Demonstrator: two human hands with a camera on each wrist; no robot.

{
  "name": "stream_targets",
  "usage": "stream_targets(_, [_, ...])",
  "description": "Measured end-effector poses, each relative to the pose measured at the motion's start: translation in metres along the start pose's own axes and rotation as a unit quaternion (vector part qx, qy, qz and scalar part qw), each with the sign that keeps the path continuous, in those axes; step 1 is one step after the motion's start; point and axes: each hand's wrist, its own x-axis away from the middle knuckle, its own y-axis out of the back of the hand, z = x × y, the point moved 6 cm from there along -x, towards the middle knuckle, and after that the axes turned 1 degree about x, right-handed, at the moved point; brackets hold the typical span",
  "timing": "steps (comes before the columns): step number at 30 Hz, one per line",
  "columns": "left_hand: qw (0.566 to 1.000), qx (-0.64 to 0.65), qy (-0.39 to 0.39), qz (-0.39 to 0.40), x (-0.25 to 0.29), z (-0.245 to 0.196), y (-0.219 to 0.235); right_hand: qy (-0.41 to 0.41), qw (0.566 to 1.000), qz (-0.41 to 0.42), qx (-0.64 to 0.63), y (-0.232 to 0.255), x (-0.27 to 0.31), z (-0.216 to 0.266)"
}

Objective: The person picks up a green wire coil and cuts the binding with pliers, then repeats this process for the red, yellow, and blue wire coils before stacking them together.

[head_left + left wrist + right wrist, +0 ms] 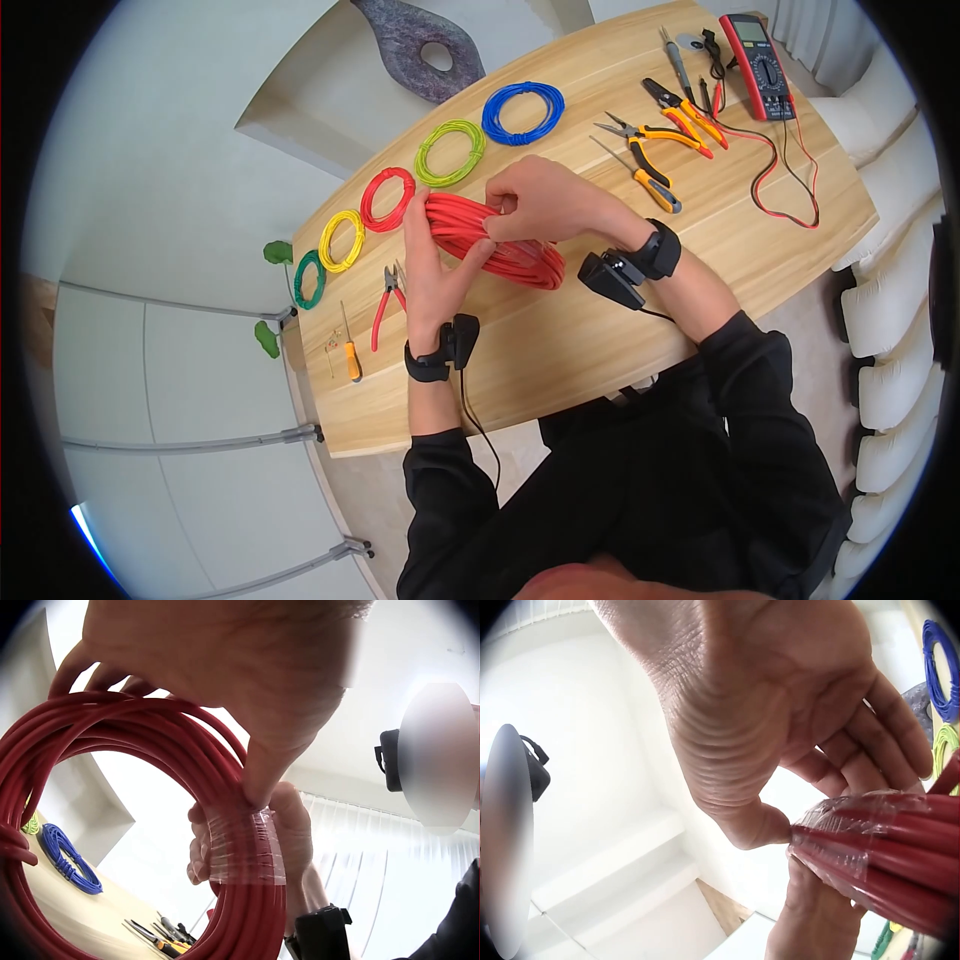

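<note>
A thick coil of red cable is held up above the table, tilted. The left hand grips it, fingers over its far side and thumb on the near side. Clear tape wraps one section of the coil, and the left thumb presses beside it in the left wrist view. At that taped section the right hand has its thumb tip on the tape's edge, its fingers curled behind the coil. Part of the right fingers is hidden by the cable.
On the wooden table lie blue, lime, red, yellow and green wire coils along the far edge. Red-handled pliers and a screwdriver lie left; pliers, another screwdriver and a multimeter with leads lie right.
</note>
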Motion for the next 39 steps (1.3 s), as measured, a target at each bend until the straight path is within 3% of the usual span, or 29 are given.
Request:
stream_targets(5, [0.999, 0.032, 0.017, 0.007, 0.000, 0.004, 0.002, 0.000, 1.000, 0.007, -0.013, -0.001, -0.001, 0.001])
stream_targets(11, [0.998, 0.045, 0.033, 0.003, 0.001, 0.006, 0.004, 0.070, 0.997, -0.016, -0.032, 0.001, -0.001, 0.002])
stream_targets(13, [0.998, 0.053, 0.036, 0.010, 0.001, 0.007, 0.005, 0.003, 0.989, 0.069, -0.128, -0.003, 0.001, 0.001])
stream_targets(16, [0.998, 0.049, 0.039, 0.011, 0.001, 0.007, 0.006, -0.022, 0.984, 0.103, -0.146, -0.003, 0.004, 0.003])
stream_targets(17, [0.998, 0.049, 0.039, 0.012, 0.001, 0.007, 0.006, -0.023, 0.984, 0.102, -0.147, -0.005, 0.003, 0.000])
stream_targets(19, [0.999, 0.041, 0.034, 0.001, 0.001, 0.008, 0.007, 0.069, 0.993, 0.062, -0.074, -0.003, 0.001, 0.003])
stream_targets(23, [0.998, 0.044, 0.036, -0.004, 0.001, 0.002, 0.006, 0.056, 0.994, 0.073, -0.058, -0.003, 0.002, 0.005])
stream_targets(25, [0.994, -0.043, -0.091, -0.041, 0.001, -0.015, 0.008, 0.057, 0.994, 0.064, -0.064, -0.002, 0.002, 0.005])
stream_targets(31, [0.993, -0.070, -0.095, -0.022, 0.003, -0.025, 0.010, -0.014, 0.988, 0.102, -0.113, -0.005, 0.005, 0.004])
stream_targets(37, [0.990, 0.007, -0.138, -0.039, 0.004, -0.028, 0.012, 0.069, 0.994, 0.040, -0.069, -0.008, 0.002, 0.004])
stream_targets(39, [0.990, 0.002, -0.139, -0.028, 0.004, -0.028, 0.012, 0.046, 0.995, 0.050, -0.068, -0.006, 0.004, 0.008])
